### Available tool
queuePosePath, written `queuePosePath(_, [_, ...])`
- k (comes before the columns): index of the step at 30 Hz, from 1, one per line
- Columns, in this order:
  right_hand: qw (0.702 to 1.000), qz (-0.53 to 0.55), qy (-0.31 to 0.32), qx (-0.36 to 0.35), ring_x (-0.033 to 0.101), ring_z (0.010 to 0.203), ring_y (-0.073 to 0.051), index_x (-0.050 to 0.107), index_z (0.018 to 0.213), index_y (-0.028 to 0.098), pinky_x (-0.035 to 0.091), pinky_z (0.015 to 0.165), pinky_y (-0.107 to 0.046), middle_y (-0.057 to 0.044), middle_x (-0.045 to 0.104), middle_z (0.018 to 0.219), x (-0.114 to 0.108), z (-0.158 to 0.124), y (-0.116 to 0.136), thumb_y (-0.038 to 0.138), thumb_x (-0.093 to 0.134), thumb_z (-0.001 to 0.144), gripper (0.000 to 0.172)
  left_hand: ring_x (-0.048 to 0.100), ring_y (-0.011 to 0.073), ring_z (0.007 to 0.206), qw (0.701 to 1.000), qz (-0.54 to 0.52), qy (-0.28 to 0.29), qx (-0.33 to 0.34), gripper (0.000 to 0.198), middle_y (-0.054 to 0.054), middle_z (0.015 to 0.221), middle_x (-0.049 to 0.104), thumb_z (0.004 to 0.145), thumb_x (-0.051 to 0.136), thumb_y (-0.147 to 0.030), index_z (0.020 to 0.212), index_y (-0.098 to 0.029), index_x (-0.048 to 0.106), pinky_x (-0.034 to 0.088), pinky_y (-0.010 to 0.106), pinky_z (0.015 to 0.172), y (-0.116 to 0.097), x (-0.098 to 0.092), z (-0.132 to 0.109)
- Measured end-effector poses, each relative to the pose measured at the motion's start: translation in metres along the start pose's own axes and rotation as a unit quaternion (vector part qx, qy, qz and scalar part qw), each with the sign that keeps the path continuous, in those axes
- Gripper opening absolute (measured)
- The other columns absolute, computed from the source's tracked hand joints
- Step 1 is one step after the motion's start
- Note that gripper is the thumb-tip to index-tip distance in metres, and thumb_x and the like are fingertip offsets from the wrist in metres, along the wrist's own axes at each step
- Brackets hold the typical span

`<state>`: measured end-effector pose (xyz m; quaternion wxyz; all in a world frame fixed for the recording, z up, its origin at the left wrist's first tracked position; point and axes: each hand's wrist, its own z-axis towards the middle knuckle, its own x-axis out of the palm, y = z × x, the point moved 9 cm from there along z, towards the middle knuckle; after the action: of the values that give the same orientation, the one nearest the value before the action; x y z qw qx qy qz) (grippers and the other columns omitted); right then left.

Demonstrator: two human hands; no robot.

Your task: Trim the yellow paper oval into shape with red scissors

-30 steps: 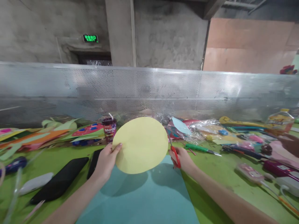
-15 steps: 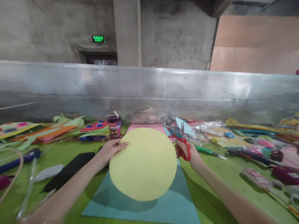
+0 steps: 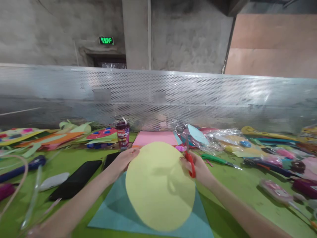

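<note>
A large pale yellow paper disc (image 3: 158,188) is held up, tilted, above a blue-green sheet (image 3: 111,211) on the green table. My left hand (image 3: 128,157) pinches its upper left edge. My right hand (image 3: 196,167) has its fingers through the red handles of a pair of scissors (image 3: 190,163), blades pointing up. Its fingertips also touch the disc's right edge. The scissors throw a shadow on the disc. Behind the disc lies pink paper (image 3: 153,137).
A purple drink cup (image 3: 123,135) with a straw stands behind my left hand. Black phone (image 3: 76,180) and white mouse-like object (image 3: 54,181) lie left. A green-handled craft knife (image 3: 220,160) lies right. Clear plastic wrap (image 3: 215,138) and a perforated metal panel (image 3: 158,89) are behind.
The disc has come lower and slightly right, its lower edge nearer me. My right hand has turned, so the scissors stand closer to upright, and their shadow now falls on the disc.
</note>
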<state>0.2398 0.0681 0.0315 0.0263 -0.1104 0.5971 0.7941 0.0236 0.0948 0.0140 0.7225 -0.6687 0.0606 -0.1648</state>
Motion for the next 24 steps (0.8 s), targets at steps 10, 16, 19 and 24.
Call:
queuePosePath(10, [0.99, -0.034, -0.131, -0.049, 0.041, 0.047, -0.008, 0.043, 0.07, 0.018, 0.036, 0.043, -0.021, 0.001, 0.046, 0.057, -0.021, 0.001, -0.004, 0.043, 0.052, 0.069, 0.027, 0.059, 0.0226, 0.082, 0.992, 0.111, -0.045, 0.028, 0.038, 0.01, 0.091, 0.064, 0.065, 0.057, -0.04, 0.093, -0.013, 0.054, 0.046, 0.033, 0.071, 0.008, -0.004, 0.002])
queuePosePath(16, [0.998, -0.054, -0.011, -0.007, 0.047, 0.047, -0.009, 0.039, 0.066, 0.018, 0.038, 0.044, -0.02, 0.003, 0.046, 0.052, 0.006, 0.0, -0.01, 0.033, 0.049, 0.071, 0.019, 0.059, 0.0189, 0.065, 0.94, 0.216, -0.228, 0.134, 0.035, 0.004, 0.075, 0.064, 0.066, 0.05, -0.049, 0.08, -0.017, 0.054, 0.044, 0.026, 0.057, -0.025, -0.042, -0.008])
queuePosePath(19, [0.997, -0.075, -0.013, 0.019, 0.046, 0.042, -0.008, 0.037, 0.062, 0.018, 0.04, 0.043, -0.02, 0.006, 0.041, 0.046, 0.002, -0.002, -0.009, 0.03, 0.046, 0.071, 0.018, 0.057, 0.0173, 0.059, 0.928, 0.235, -0.253, 0.138, 0.035, 0.002, 0.068, 0.062, 0.067, 0.048, -0.051, 0.077, -0.018, 0.055, 0.042, 0.024, 0.052, -0.029, -0.053, -0.01])
queuePosePath(24, [0.99, -0.135, -0.014, 0.047, 0.043, 0.037, -0.008, 0.036, 0.059, 0.018, 0.039, 0.037, -0.02, 0.007, 0.039, 0.044, -0.012, 0.001, -0.014, 0.028, 0.045, 0.068, 0.016, 0.056, 0.0166, 0.059, 0.927, 0.246, -0.236, 0.154, 0.033, 0.0, 0.065, 0.061, 0.068, 0.048, -0.049, 0.078, -0.019, 0.057, 0.04, 0.024, 0.054, -0.031, -0.055, -0.008])
